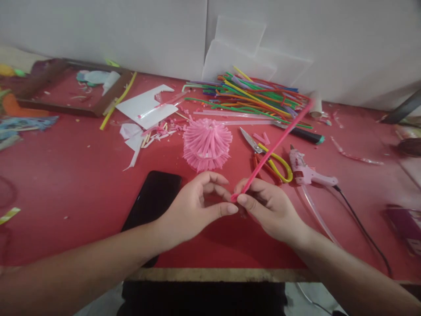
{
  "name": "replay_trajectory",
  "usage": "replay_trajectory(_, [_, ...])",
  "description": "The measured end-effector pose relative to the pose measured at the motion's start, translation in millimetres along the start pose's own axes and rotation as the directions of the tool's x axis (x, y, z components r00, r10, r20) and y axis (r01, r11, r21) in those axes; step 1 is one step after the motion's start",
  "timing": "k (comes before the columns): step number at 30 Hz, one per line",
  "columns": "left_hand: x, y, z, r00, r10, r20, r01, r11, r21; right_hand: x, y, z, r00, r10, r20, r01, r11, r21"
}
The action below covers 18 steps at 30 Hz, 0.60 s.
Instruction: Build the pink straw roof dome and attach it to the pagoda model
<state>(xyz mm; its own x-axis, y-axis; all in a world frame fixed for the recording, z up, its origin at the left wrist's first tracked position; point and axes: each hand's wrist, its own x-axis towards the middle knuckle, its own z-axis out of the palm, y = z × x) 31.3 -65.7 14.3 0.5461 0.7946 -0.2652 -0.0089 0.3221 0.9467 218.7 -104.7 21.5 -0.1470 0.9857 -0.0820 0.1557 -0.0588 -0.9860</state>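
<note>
Between the thumb and fingers of my right hand [268,206] is a bright pink pipe cleaner [272,151]. Its long free part slants up and to the right, while its lower end is curled into a small loop at my fingertips. My left hand [197,204] is beside that loop, fingers curved and thumb held apart, gripping nothing; whether a fingertip touches the loop is hard to see. Just beyond both hands stands a round, two-tiered pink piece [208,142] made of many short fuzzy strips. A black phone [156,193] lies partly under my left hand and forearm.
Yellow-and-red-handled scissors [279,166] and a pink glue gun [305,169] with a cord lie right. Behind are a heap of coloured pipe cleaners [253,94] and a dark-handled tool [305,135]. White card [149,107], scraps and a brown frame [98,103] occupy the left.
</note>
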Motion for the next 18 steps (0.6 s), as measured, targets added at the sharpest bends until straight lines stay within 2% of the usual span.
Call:
replay_trajectory(3, [5.8,-0.1,-3.5,0.991,-0.102,0.088,0.117,0.973,-0.198,-2.1,6.5,15.9,0.99,-0.047,-0.132,0.069,0.983,0.168])
replay_trajectory(6, [5.8,-1.5,-4.4,0.993,-0.089,0.081,0.108,0.955,-0.275,-3.6,8.8,23.6,0.973,-0.082,-0.216,0.119,0.979,0.166])
replay_trajectory(12, [-0.3,0.6,-2.6,0.999,-0.042,-0.033,0.034,0.979,-0.202,-3.8,7.1,24.0,0.944,-0.206,-0.259,0.234,0.969,0.083])
replay_trajectory(18, [-0.2,1.6,-4.4,0.999,-0.012,-0.039,0.006,0.99,-0.143,-3.5,6.8,22.3,0.946,-0.201,-0.252,0.226,0.972,0.072])
